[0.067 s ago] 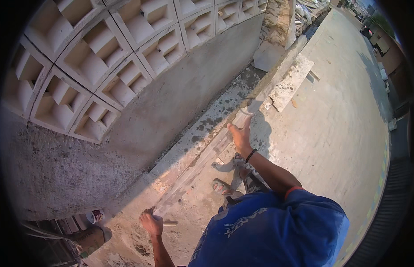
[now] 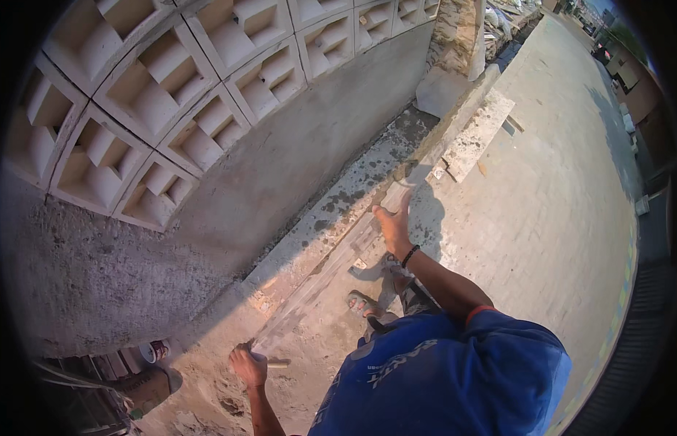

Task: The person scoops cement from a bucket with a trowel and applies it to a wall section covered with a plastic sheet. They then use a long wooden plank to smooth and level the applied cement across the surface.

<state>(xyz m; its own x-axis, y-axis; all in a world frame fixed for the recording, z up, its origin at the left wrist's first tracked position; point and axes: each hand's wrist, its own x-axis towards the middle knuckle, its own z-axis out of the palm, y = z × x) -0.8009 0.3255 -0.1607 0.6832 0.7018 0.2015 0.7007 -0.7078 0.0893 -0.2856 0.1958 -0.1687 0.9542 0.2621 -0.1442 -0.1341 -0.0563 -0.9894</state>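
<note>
A long, narrow wooden plank [image 2: 327, 274], greyish and stained, runs diagonally from lower left to upper right along a low ledge. My left hand [image 2: 249, 365] is closed on its near end. Farther along, my right hand [image 2: 394, 224] grips the plank near its far end, with the thumb spread along the near side and the other fingers partly hidden. A short wooden piece [image 2: 278, 363] sticks out beside my left hand; whether it is joined to the plank I cannot tell.
A plastered wall [image 2: 302, 138] topped with pale openwork blocks [image 2: 158, 76] stands on the left. Beyond my right hand lies a mortar-spotted board [image 2: 478, 136]. A white tub [image 2: 156, 352] and a paper sack [image 2: 146, 392] sit at lower left. Concrete paving [image 2: 549, 189] stretches right.
Both hands keep their hold on the plank, which has barely moved. My legs below have shifted slightly.
</note>
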